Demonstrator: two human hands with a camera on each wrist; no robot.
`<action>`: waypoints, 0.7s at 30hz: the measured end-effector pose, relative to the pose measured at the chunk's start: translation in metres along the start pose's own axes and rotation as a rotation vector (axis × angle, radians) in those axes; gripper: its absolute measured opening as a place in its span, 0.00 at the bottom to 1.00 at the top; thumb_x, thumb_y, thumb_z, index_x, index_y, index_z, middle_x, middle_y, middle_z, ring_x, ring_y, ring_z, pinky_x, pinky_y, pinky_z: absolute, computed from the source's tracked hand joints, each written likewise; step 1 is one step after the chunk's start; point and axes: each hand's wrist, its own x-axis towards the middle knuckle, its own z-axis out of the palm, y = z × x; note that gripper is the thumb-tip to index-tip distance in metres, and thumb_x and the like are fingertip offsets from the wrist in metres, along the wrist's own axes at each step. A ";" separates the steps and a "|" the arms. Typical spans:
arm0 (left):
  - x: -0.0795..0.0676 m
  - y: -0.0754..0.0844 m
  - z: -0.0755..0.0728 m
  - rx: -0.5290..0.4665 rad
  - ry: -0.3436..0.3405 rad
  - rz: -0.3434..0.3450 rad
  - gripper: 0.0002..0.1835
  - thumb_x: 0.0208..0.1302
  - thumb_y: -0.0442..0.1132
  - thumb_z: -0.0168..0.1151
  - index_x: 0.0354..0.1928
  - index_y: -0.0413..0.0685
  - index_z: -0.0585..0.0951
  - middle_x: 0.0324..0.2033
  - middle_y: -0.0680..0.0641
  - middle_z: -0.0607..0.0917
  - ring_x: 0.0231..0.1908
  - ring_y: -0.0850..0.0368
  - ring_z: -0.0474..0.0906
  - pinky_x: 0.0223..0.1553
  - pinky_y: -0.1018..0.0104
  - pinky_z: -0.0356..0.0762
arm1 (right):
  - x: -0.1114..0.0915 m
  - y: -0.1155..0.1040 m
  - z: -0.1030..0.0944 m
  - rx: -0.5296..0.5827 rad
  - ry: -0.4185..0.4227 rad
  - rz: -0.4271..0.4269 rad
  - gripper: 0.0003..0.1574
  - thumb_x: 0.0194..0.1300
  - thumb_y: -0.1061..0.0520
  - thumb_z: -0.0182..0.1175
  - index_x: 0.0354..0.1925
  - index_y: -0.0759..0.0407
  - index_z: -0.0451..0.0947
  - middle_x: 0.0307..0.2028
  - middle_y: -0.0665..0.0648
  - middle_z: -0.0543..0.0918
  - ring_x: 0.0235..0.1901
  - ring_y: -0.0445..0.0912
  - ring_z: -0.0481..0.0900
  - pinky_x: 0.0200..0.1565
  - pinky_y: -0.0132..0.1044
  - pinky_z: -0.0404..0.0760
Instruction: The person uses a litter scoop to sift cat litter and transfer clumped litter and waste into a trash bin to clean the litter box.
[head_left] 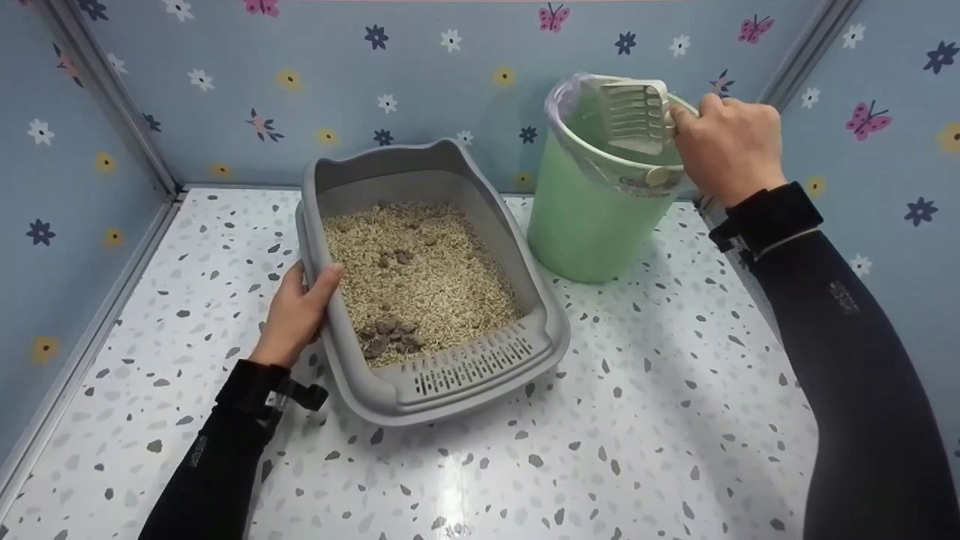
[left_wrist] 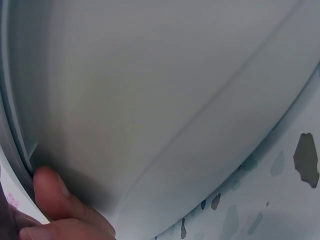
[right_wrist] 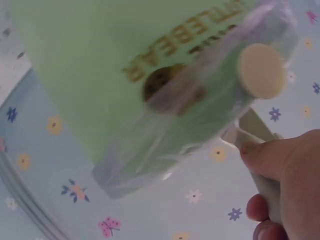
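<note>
A grey litter box [head_left: 364, 397] holds tan pellet litter [head_left: 450, 277]. Dark clumps [head_left: 390, 337] lie near its front left, with a smaller group at the middle. My left hand [head_left: 296, 311] grips the box's left rim, thumb on top; the left wrist view has its fingers against the box's outer wall [left_wrist: 150, 100]. My right hand [head_left: 731, 146] holds a pale litter scoop [head_left: 637, 116] by the handle, the slotted head tilted on its side over the mouth of a green bin [head_left: 592, 225]. No clump shows on the scoop.
A translucent bag [head_left: 566, 97] lines the bin and folds over its rim, with a round beige button [right_wrist: 262, 71] on the outside. Box and bin stand on a white speckled surface [head_left: 600, 435]. Flower-patterned panels [head_left: 442, 75] close off the back and sides.
</note>
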 end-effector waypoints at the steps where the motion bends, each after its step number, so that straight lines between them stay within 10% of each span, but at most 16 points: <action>1: 0.000 0.000 0.000 -0.003 -0.001 -0.001 0.40 0.78 0.70 0.64 0.72 0.46 0.69 0.24 0.54 0.71 0.15 0.65 0.62 0.13 0.69 0.64 | 0.000 0.000 -0.003 0.015 0.002 0.016 0.19 0.90 0.55 0.54 0.62 0.63 0.87 0.22 0.61 0.70 0.19 0.54 0.64 0.19 0.47 0.62; 11: 0.001 -0.002 -0.001 0.007 0.007 0.005 0.43 0.76 0.74 0.63 0.73 0.48 0.68 0.22 0.54 0.69 0.15 0.65 0.62 0.14 0.69 0.65 | 0.005 -0.020 -0.037 0.175 0.181 0.022 0.20 0.85 0.54 0.56 0.61 0.58 0.90 0.23 0.63 0.74 0.17 0.59 0.67 0.20 0.47 0.54; 21: 0.001 -0.003 0.000 0.015 0.005 -0.008 0.42 0.78 0.71 0.63 0.75 0.47 0.68 0.26 0.51 0.74 0.16 0.64 0.65 0.14 0.69 0.66 | 0.016 -0.093 -0.053 0.262 0.166 -0.145 0.18 0.82 0.51 0.61 0.59 0.57 0.91 0.23 0.61 0.79 0.17 0.53 0.69 0.19 0.43 0.58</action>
